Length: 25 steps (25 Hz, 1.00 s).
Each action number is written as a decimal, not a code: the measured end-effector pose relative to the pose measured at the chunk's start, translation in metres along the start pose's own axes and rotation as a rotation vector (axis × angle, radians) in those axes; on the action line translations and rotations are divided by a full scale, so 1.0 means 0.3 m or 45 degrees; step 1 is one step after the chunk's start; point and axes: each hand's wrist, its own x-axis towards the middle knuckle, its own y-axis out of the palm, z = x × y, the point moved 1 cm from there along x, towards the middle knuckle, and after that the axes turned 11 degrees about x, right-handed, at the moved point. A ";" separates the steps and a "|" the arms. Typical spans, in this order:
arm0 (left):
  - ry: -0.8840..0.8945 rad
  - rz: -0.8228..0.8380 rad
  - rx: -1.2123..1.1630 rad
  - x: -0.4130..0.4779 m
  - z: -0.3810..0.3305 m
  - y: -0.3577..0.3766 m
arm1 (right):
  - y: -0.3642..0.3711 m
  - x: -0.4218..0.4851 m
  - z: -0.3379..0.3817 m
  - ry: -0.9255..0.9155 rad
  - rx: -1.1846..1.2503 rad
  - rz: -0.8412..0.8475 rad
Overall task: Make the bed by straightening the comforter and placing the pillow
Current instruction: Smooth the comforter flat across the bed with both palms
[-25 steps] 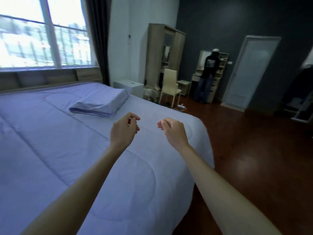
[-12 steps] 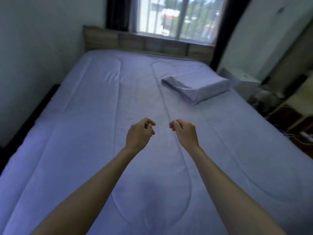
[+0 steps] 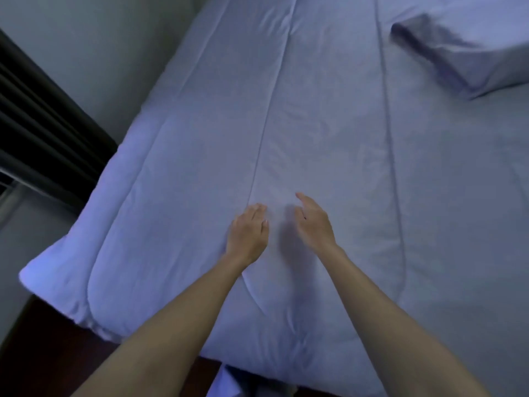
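Neither hand gripped anything: the left hand (image 3: 248, 234) lay palm down with its fingers together and stretched flat on the comforter (image 3: 329, 133), and the right hand (image 3: 313, 223) hovered just beside it, turned on edge with fingers loosely extended and casting a shadow on the cloth between the two. Both bare forearms reached in from the bottom of the view over the foot edge of the bed. That pale blue quilted cover spread wide under and beyond the hands, its stitched seams running away from them, one seam passing right at the left fingertips. Its near left corner (image 3: 54, 285) hung over the dark floor (image 3: 37, 348). Well apart from the hands, at the upper right, sat the pillow (image 3: 469, 53), lying on top of the cover. A grey wall (image 3: 94, 58) ran along the left side.
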 end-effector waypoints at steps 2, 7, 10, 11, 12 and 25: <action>0.035 0.109 0.164 -0.018 0.042 0.093 | 0.072 -0.012 -0.088 -0.032 -0.213 0.079; 0.085 -0.089 0.240 -0.038 0.062 0.176 | -0.001 -0.090 -0.299 -0.142 -0.693 -0.146; 0.124 -0.308 0.156 -0.056 -0.009 0.181 | -0.177 -0.167 -0.457 0.016 -0.776 -0.347; 0.208 -0.367 0.120 -0.064 -0.057 0.186 | -0.241 -0.202 -0.508 0.100 -0.764 -0.412; 0.330 -0.405 0.073 -0.077 -0.115 0.196 | -0.300 -0.240 -0.556 0.184 -0.738 -0.481; 0.269 -0.095 0.424 -0.084 0.178 0.213 | -0.151 -0.376 -0.383 0.374 -0.349 -0.838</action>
